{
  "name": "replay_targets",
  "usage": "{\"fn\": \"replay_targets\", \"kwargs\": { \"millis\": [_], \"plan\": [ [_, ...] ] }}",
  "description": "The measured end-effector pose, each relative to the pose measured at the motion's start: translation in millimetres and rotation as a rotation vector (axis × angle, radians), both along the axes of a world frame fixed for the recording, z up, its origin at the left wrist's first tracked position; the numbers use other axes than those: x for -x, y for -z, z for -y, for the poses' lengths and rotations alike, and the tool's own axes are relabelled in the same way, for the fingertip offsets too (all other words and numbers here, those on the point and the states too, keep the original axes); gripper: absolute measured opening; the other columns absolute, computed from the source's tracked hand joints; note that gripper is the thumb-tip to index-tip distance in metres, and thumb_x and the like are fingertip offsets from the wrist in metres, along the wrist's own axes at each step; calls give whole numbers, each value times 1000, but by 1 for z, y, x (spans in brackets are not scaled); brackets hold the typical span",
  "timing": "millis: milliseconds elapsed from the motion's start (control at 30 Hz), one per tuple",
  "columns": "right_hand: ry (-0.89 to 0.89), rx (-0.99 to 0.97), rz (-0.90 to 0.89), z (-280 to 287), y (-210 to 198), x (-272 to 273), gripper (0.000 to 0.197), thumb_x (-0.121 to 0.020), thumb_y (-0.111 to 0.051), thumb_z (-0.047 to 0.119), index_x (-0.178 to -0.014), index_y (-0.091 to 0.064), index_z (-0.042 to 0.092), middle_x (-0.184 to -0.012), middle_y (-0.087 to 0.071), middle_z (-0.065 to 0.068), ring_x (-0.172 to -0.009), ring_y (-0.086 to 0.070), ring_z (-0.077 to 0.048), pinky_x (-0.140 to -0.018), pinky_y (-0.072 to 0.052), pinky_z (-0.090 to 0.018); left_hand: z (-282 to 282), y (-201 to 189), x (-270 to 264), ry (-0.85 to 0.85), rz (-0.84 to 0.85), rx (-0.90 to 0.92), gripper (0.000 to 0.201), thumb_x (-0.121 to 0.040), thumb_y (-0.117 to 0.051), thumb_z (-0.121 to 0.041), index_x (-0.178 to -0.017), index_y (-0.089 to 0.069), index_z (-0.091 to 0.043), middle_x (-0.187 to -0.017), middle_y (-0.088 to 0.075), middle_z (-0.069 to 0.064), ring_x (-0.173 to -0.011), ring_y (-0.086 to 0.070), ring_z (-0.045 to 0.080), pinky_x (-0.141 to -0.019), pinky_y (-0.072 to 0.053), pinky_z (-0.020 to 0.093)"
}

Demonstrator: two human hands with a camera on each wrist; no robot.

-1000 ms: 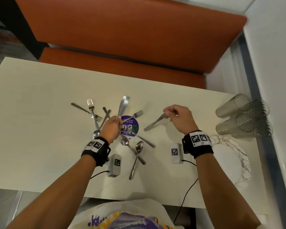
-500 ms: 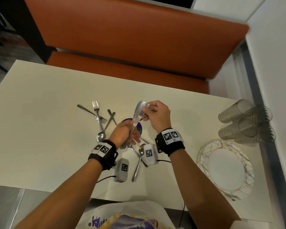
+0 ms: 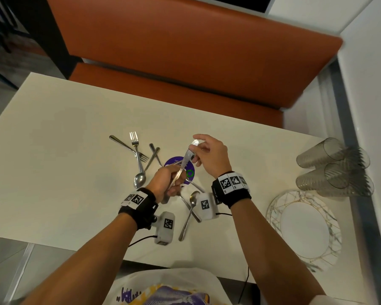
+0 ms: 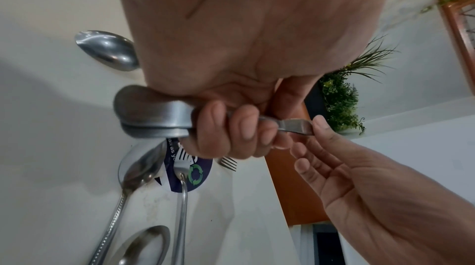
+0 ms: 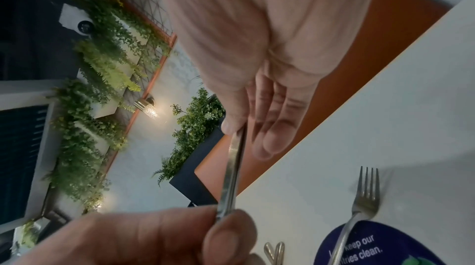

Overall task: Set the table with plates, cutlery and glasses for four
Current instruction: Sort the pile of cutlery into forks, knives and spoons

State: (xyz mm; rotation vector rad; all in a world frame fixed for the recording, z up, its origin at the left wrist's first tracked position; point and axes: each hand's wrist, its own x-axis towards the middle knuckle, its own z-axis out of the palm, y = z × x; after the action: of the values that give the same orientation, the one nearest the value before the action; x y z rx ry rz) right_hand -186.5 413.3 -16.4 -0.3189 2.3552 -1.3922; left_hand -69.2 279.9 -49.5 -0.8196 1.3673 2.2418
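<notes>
My left hand (image 3: 165,183) grips the handles of two stacked knives (image 3: 186,158) above the middle of the white table (image 3: 64,150). Their blades point up and away. In the left wrist view the fingers (image 4: 231,127) curl round both handles (image 4: 154,115). My right hand (image 3: 209,155) hovers at the blade tips with straight, spread fingers. Its thumb (image 5: 231,125) touches the blade (image 5: 231,170). Loose forks (image 3: 136,148) and spoons (image 3: 140,180) lie on the table round the hands. A stack of plates (image 3: 304,225) and several glasses (image 3: 332,166) lying on their sides are at the right edge.
A round purple sticker (image 3: 178,170) lies under the hands, with a fork (image 5: 365,198) across it. An orange bench (image 3: 185,73) runs along the table's far side. A white wall (image 3: 372,106) borders the right side. Wrist-camera cables hang over the near edge.
The right hand carried a knife from the right over to the left hand's knife. The left hand now grips both, and the right hand's fingers have straightened off the blades.
</notes>
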Motion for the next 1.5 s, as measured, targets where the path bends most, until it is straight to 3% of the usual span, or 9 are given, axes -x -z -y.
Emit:
{"fn": "replay_targets", "kwargs": {
  "millis": [133, 400, 633, 800, 967, 1033, 1100, 1200, 1500],
  "plan": [
    [-110, -47, -7, -1, -3, 5, 22, -104, -53, 16, -118, -69, 13, -74, -74, -3, -55, -71, -14, -58, -58, -23, 3, -2, -1, 25, 14, 39, 42, -106, -37, -25, -70, -53, -13, -58, -39, 1, -39, -27, 11, -38, -21, 24],
    [-80, 9, 16, 4, -6, 14, 14, -101, -58, 10, -101, -70, 5, -73, -74, -11, -56, -73, -22, -61, -63, -34, -2, -1, 1, 37, -55, 163, 43, -109, -40, -34, -74, -55, -13, -60, -45, 4, -45, -35, 18, -46, -31, 29],
    [53, 65, -5, 4, -8, 24, 15, -102, -56, 10, -103, -70, 6, -75, -74, -10, -58, -73, -22, -59, -63, -31, 4, 15, -5, 224, -155, 868, 38, -106, -47, -50, -82, -57, -23, -76, -64, -1, -70, -60, 16, -67, -44, 30],
    [-69, -177, -240, 3, 4, 30, 17, -100, -59, 22, -111, -71, 16, -111, -71, 0, -102, -65, -17, -90, -55, -37, 14, 17, -3, 284, -159, 1101, 38, -107, -44, -49, -75, -48, -29, -71, -61, -2, -64, -57, 13, -57, -37, 27],
    [-687, -529, -595, 3, 9, 34, 50, -88, -67, 39, -136, -56, 31, -142, -54, 8, -138, -42, -15, -123, -15, -51, 29, 16, 3, 363, -107, 1183, 39, -106, -45, -43, -72, -49, -25, -71, -60, -1, -67, -57, 18, -59, -35, 27],
    [-786, -583, -611, 8, 16, 38, 37, -94, -64, 29, -131, -62, 29, -131, -62, 6, -128, -50, -18, -121, -18, -46, 35, 14, 9, 391, -101, 1217, 38, -105, -48, -40, -70, -47, -25, -69, -59, -2, -65, -55, 16, -58, -33, 26],
    [-809, -580, -602, 11, 24, 46, 29, -99, -56, 20, -125, -68, 25, -117, -67, 1, -110, -56, -22, -105, -36, -39, 43, 16, 19, 435, -94, 1240, 37, -103, -50, -41, -69, -46, -27, -69, -59, -4, -65, -54, 12, -57, -33, 25],
    [-771, -549, -532, 11, 36, 60, 26, -99, -56, 15, -119, -71, 21, -105, -64, -2, -99, -52, -22, -87, -42, -37, 54, 26, 40, 486, -126, 1227, 35, -102, -53, -43, -70, -46, -30, -71, -58, -6, -67, -54, 12, -57, -34, 27],
    [-499, -615, -266, 17, 90, 80, 30, -84, -74, 15, -111, -63, 21, -110, -64, 3, -105, -51, -22, -94, -44, -42, 78, 66, 100, 717, -122, 1397, 26, -102, -46, -45, -91, -59, -25, -76, -61, -2, -78, -63, 29, -65, -42, 32]
  ]
}}
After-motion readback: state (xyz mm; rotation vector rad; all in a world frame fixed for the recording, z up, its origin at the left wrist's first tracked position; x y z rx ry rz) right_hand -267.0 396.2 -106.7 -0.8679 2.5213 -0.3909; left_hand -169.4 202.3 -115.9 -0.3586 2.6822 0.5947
